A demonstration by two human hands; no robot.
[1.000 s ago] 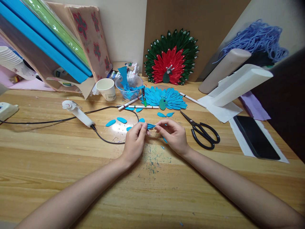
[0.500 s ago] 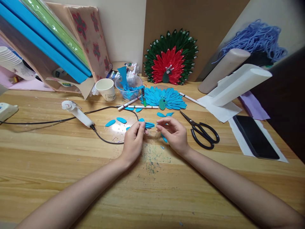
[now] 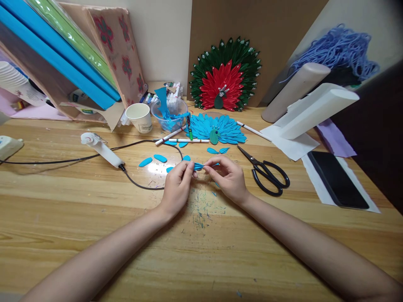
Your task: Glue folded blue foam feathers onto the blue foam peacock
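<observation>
My left hand (image 3: pixel 178 184) pinches a folded blue paper petal (image 3: pixel 198 166) between thumb and fingers. At the petal's right tip, the thumb and forefinger of my right hand (image 3: pixel 227 178) are closed on it. Loose blue petals (image 3: pixel 160 158) lie left of my hands, and a pair of shaped petals (image 3: pixel 212 150) lies just beyond them. Behind is a blue paper peacock (image 3: pixel 220 129) with a green body. To the right of my right hand lie black-handled scissors (image 3: pixel 267 173), blades slightly apart.
A white glue gun (image 3: pixel 102 150) with a black cord lies at left. A paper cup (image 3: pixel 139 118) and a clear bowl (image 3: pixel 170 121) of blue scraps stand behind. Markers (image 3: pixel 189 141) lie near the peacock. At right are a phone (image 3: pixel 337 180) and paper rolls (image 3: pixel 319 111). A red-green peacock (image 3: pixel 225 75) leans upright.
My right hand has moved slightly left, and its thumb and forefinger have closed on the petal's tip. My left hand keeps its grip in nearly the same place.
</observation>
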